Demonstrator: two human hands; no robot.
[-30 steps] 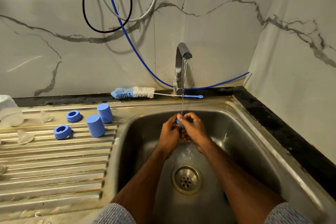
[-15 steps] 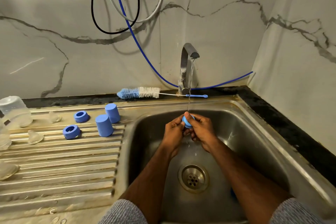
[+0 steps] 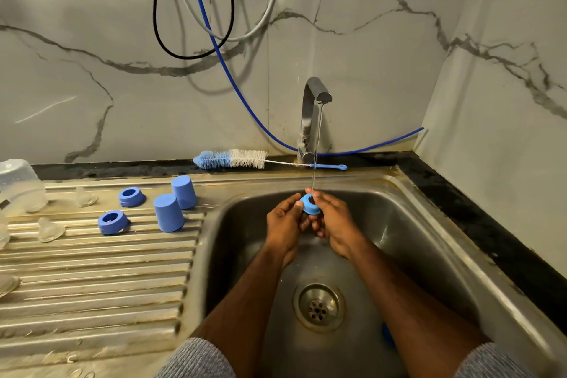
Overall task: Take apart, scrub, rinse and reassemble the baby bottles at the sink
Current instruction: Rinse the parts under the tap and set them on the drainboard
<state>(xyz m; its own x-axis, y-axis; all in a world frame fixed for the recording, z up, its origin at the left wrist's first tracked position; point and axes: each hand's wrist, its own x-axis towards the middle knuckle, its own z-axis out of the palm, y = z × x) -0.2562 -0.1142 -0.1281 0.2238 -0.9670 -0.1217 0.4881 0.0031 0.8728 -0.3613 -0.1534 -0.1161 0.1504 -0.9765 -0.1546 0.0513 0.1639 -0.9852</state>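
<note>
1. While the thin stream from the tap (image 3: 316, 101) falls onto it, the blue collar ring (image 3: 309, 204) sits over the sink basin (image 3: 414, 224), held just below the water between both hands.
2. The left hand (image 3: 283, 224) pinches the ring's left edge with its thumb on top and its fingers curled beneath; the right hand (image 3: 333, 221) pinches the right edge, its fingers (image 3: 317, 228) curled under and pressed together.
3. My reading is that this is the rinse step for this ring. To do it well, turn the ring slowly so the stream runs through the central hole and over the inner thread, where suds would likely cling, and shift the grip so that no spot stays covered.
4. Keeping the ring low in the basin should limit splashing, and a firm pinch matters because wet plastic is probably slippery and the drain (image 3: 319, 307) lies directly below.
5. On the ribbed draining surface (image 3: 92, 285) to the left stand two more blue rings (image 3: 113, 222), two blue caps (image 3: 168, 212) upside down, and several clear teats (image 3: 50, 230); a clear bottle (image 3: 20, 184) rests at the far left edge.
6. A bottle brush (image 3: 233, 159) lies along the back ledge, its handle reaching past the tap's base.
7. Something blue (image 3: 387, 336) shows by the right forearm at the basin floor; I cannot tell what it is.
</note>
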